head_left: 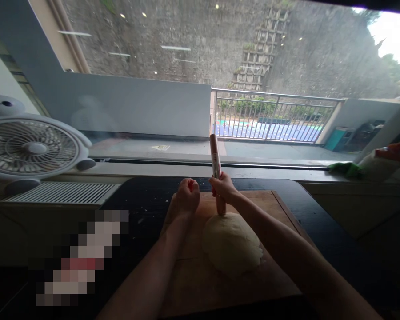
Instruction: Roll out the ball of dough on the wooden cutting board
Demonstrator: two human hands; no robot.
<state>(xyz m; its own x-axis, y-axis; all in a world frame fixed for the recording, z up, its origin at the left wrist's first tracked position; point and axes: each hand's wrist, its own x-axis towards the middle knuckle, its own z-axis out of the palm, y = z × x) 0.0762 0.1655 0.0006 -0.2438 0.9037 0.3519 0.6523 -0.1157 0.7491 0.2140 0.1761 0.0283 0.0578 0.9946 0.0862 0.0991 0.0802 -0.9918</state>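
Note:
A pale, flattened mound of dough [231, 243] with an uneven right edge lies on a wooden board [193, 284]. My right hand [225, 187] is wrapped round a brown wooden rolling pin [214, 151], held nearly upright. The pin's lower end meets the far edge of the dough in this view; I cannot tell how firmly it touches. To the left of the pin, my left hand [187, 195] is over the board's far left part, its fingers curled in. Whatever is inside those fingers, if anything, is hidden.
The board rests on a black table [136, 226] with pale specks at its left. A white fan [35, 146] stands left, near a slatted vent [66, 192]. Behind the table runs a window sill [173, 171]; a green cloth [346, 169] and a bottle [383, 162] are at its right.

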